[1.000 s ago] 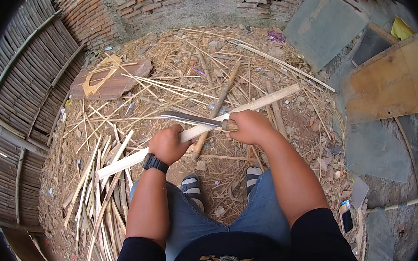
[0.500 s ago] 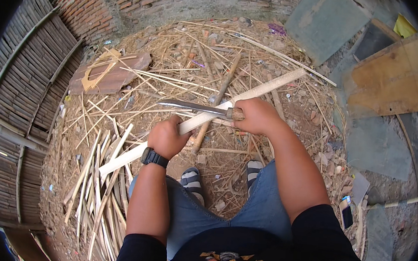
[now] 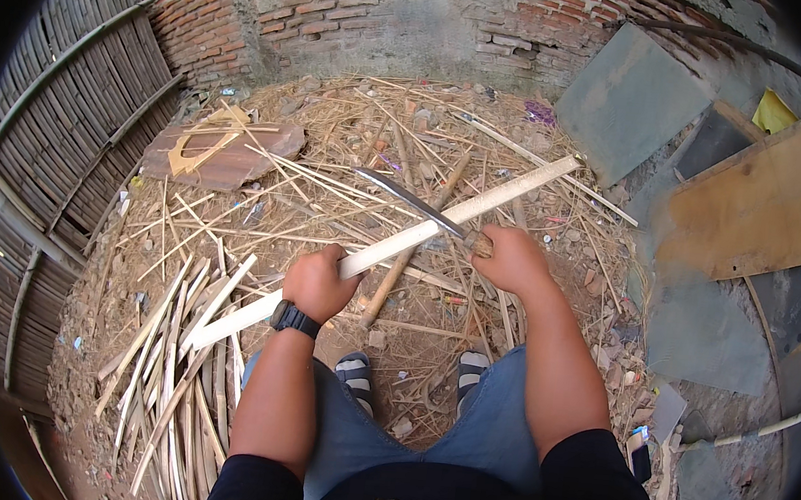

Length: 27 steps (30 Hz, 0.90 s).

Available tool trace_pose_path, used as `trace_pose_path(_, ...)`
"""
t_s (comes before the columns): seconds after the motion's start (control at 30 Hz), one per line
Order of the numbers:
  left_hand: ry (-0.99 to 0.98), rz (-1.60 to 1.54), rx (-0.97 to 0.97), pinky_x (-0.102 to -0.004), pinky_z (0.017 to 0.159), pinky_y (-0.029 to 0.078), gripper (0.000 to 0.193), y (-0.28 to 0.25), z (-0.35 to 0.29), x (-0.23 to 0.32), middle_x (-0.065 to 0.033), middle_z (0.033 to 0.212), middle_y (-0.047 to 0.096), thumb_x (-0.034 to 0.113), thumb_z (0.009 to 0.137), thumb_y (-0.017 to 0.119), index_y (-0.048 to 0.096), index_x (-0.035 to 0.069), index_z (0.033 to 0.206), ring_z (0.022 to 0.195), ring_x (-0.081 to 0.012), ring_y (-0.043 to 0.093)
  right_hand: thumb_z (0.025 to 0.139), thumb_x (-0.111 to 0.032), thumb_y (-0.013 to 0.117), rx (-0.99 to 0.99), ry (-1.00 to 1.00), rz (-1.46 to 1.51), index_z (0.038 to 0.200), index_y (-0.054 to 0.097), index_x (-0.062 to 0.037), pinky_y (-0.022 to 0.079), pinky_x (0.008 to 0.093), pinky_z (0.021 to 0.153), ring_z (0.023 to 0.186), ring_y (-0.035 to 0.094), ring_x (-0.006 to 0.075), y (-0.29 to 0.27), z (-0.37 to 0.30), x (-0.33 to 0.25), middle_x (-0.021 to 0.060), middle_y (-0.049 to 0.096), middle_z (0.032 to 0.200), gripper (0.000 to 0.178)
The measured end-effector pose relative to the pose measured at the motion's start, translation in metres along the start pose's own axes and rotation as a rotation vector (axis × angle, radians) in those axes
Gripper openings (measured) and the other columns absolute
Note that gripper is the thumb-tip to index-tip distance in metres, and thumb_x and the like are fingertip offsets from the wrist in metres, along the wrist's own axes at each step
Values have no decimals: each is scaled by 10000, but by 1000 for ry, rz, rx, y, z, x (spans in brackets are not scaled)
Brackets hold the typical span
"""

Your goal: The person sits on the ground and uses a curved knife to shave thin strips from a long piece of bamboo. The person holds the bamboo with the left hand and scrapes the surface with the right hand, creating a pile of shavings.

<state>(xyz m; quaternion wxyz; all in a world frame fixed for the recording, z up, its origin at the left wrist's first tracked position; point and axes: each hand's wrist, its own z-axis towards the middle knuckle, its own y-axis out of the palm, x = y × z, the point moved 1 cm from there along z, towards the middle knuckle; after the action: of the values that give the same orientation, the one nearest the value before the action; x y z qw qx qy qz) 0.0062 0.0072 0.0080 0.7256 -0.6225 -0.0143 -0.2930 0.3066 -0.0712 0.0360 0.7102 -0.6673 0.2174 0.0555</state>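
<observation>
A long pale bamboo strip (image 3: 496, 197) runs slantwise from the lower left to the upper right in front of me. My left hand (image 3: 319, 283) is closed around it below its middle, with a dark watch on that wrist. In my right hand (image 3: 514, 260) is the wooden handle of a machete (image 3: 403, 195). Its long metal blade crosses over the strip and points to the upper left. Blade and strip appear to meet a little left of my right fist; whether the edge bites in, I cannot tell.
Split strips (image 3: 182, 374) lie heaped at my left. A round stick (image 3: 415, 242) rests on littered ground ahead. A rusty sheet (image 3: 223, 154) lies farther left, near a bamboo fence (image 3: 58, 134). Grey panels (image 3: 633, 99) and a brown board (image 3: 757, 200) lean at right.
The machete has turned, its tip now pointing more up and away, and my right hand has moved slightly right and nearer. My left hand keeps its hold on the strip. The view has tilted up.
</observation>
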Motion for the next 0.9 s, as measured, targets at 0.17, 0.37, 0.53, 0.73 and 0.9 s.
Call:
trace_pose_path(0.17, 14, -15, -2, -487, 736, 598, 330, 7, 1, -8, -179, 854, 761, 365, 826, 828, 746, 84, 978, 814, -388, 744, 810, -340, 833, -52, -199, -42, 1034, 728, -91, 562, 506, 801, 913, 723, 401, 17, -9, -13, 187, 739, 917, 351)
trace_pose_path(0.37, 12, -3, 40, -486, 734, 596, 321, 2, -1, -3, -163, 854, 760, 377, 825, 825, 746, 97, 959, 815, -389, 739, 828, -302, 797, 13, -30, 31, 1090, 730, -68, 567, 505, 897, 1025, 714, 407, 8, 6, 11, 205, 749, 1027, 358)
trace_pose_path(0.53, 33, 21, 24, -487, 732, 592, 321, 6, 2, -7, -163, 852, 757, 388, 829, 819, 738, 96, 936, 815, -389, 735, 826, -318, 804, 29, -35, -30, 1106, 726, -61, 566, 510, 900, 1041, 714, 397, 17, 1, 8, 205, 749, 1044, 388)
trace_pose_path(0.73, -12, -8, 20, -493, 751, 588, 340, 2, -2, -1, -169, 853, 755, 400, 827, 823, 735, 90, 935, 826, -390, 735, 811, -328, 813, -93, -158, -3, 1104, 728, -57, 568, 506, 888, 1022, 717, 388, 6, -4, -8, 201, 748, 1031, 408)
trace_pose_path(0.9, -8, -14, 43, -487, 727, 582, 353, 3, 1, -4, -180, 824, 750, 393, 808, 854, 750, 80, 933, 799, -393, 733, 813, -323, 809, 62, 0, 39, 1147, 734, -67, 567, 494, 899, 1033, 714, 395, 2, 7, 20, 203, 748, 1043, 427)
